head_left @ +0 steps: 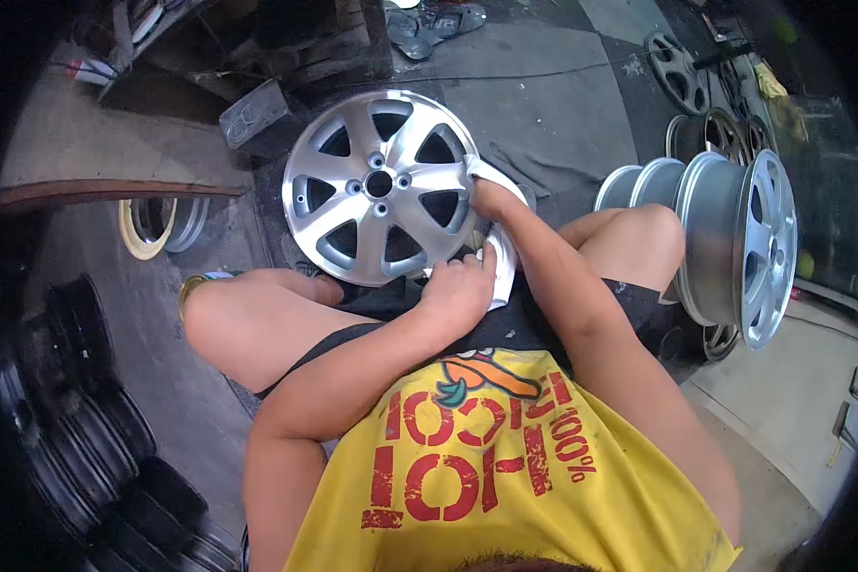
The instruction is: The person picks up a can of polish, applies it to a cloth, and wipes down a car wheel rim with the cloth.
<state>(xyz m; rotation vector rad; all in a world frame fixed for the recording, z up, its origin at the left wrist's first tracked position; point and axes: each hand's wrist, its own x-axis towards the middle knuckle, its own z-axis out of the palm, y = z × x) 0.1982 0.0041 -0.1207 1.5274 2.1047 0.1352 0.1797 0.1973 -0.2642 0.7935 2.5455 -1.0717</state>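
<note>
A silver alloy wheel [413, 203] with broad spokes leans face-up in front of my crossed legs. My right hand [494, 198] presses a white cloth [507, 250] against the right edge of the wheel, its fingers closed on the fabric. The rest of the cloth hangs down past my wrist toward my lap. At the wheel's lower right edge is my left hand [459, 291], fingers bent over the rim and touching the cloth's side. Its fingertips are partly hidden.
Several silver wheels [715, 243] stand in a row by my right knee. Dark wheels [76, 419] are stacked at left. A metal block [255, 112] lies beyond the wheel, near a wooden-edged bench [114, 191]. Sandals [434, 29] and a wheel cover [677, 71] are farther back.
</note>
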